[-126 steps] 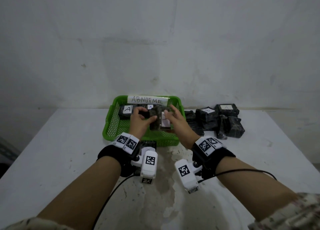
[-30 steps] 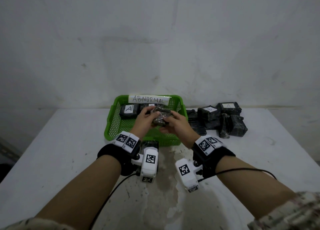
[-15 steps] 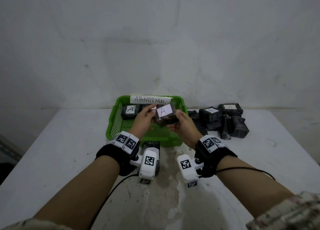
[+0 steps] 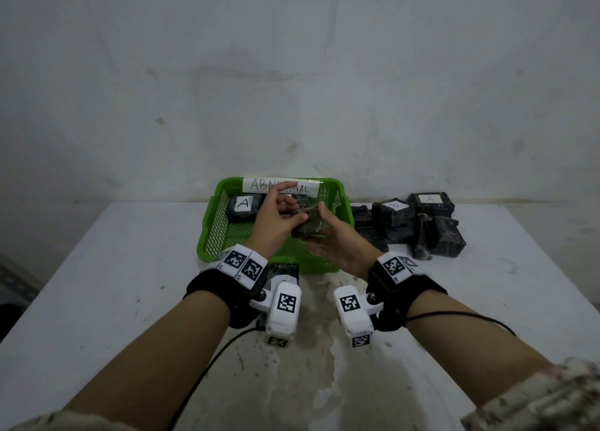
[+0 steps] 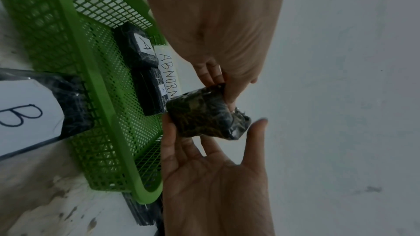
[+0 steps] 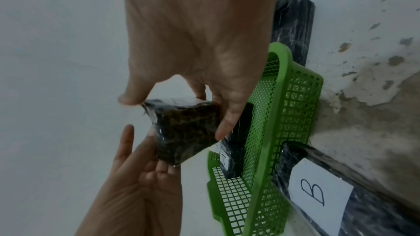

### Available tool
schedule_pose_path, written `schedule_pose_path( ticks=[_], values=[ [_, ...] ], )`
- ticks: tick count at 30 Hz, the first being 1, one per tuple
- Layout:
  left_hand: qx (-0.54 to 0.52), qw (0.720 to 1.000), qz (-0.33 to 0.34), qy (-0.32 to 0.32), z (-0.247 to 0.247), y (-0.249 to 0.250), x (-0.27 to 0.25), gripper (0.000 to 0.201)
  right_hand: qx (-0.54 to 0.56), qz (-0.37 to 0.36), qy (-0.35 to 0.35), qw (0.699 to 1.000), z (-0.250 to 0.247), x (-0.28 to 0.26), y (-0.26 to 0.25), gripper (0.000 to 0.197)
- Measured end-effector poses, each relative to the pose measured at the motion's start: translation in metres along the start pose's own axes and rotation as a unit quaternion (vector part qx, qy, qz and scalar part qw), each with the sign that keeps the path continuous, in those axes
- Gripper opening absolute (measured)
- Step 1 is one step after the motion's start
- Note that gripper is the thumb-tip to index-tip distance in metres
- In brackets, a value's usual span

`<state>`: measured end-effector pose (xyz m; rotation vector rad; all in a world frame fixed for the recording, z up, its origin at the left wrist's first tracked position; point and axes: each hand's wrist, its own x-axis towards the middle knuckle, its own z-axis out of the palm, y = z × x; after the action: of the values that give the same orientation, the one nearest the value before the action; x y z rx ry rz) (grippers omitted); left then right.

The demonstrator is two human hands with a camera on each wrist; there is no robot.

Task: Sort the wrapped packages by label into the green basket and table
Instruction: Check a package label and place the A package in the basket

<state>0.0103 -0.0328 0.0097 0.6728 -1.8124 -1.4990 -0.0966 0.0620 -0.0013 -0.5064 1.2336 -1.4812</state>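
While right hand [image 4: 337, 242] grips one package [image 4: 308, 227], two A-labelled packages [image 4: 243, 208] in green basket [image 4: 211, 232].

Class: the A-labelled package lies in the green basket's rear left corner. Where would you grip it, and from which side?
From above and in front, probably. The A-labelled package lies flat, label up, close to the green basket's left and rear walls, another package beside it; only its front face looks free. Pull that face forward, then grip front to back.
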Motion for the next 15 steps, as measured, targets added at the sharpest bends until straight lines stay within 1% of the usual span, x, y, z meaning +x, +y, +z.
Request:
schedule_pose_path(
  ticks=[2, 5, 8, 11, 15],
  values=[
    [-0.012, 1.000, -0.003, 0.003, 0.0006, 0.0009, -0.0004, 0.050, -0.007, -0.027, 0.000, 1.000, 0.0018, 0.0006, 0.0007, 0.035],
    [-0.023, 1.000, -0.012, 0.008, 0.0016, -0.0005, -0.0019, 0.043, -0.052, -0.058, 0.051, 0.996, 0.0024, 0.0048, 0.0014, 0.027],
    [-0.007, 0.999, -0.029, -0.013, 0.0041, -0.0028, -0.0048, 0.041, -0.100, -0.066, 0.080, 0.989, 0.0036, 0.0077, 0.0026, 0.030],
    [0.031, 0.998, -0.035, -0.032, 0.0054, -0.0068, -0.0061, 0.039, -0.102, -0.070, 0.098, 0.987, 0.0035, 0.0079, 0.0034, 0.034],
    [0.007, 0.996, -0.080, -0.047, 0.0070, -0.0055, -0.0053, 0.036, -0.116, -0.072, 0.096, 0.986, 0.0044, 0.0066, 0.0027, 0.033]
  ],
)
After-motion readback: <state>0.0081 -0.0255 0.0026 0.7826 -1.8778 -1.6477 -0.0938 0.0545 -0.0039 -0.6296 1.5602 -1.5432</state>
